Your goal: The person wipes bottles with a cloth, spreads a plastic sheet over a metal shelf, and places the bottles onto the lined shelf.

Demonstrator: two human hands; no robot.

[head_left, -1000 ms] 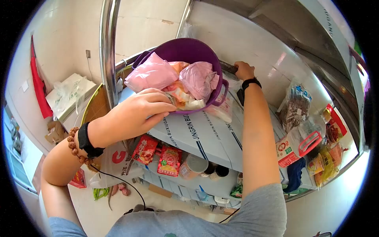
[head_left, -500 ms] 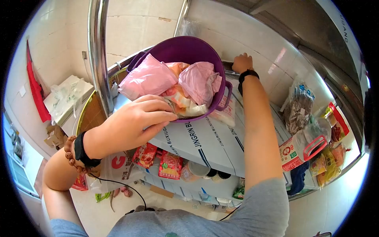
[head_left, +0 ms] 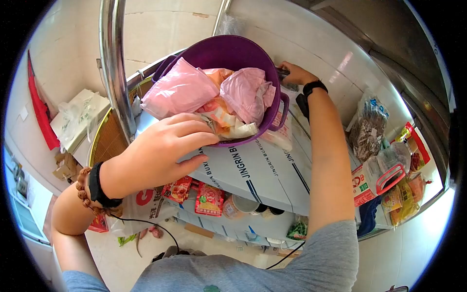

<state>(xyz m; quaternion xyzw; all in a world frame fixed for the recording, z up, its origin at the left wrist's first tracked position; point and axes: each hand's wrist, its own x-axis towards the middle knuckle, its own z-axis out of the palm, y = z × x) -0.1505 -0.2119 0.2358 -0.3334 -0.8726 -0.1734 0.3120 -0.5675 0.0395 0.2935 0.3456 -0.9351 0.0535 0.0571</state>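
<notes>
A purple plastic tub stands on the steel shelf, tilted toward me, with pink plastic bags and crumpled packaging inside. My left hand is at its near rim, fingers over the edge and thumb outside, closed on it. Beyond the tub's right side, by the wall, my right hand is closed round a small dark, shiny thing whose kind I cannot make out. A clear bag with pale contents lies beside the tub, partly hidden by it.
A metal post rises left of the tub. On the right are a bag of dried brown food, a jug with a red handle and yellow packets. Red packets and jars sit on the shelf below.
My right hand has shifted slightly left, behind the tub, and now has a dark, shiny thing in it. The left hand stays at the rim, its thumb a little farther from the fingers.
</notes>
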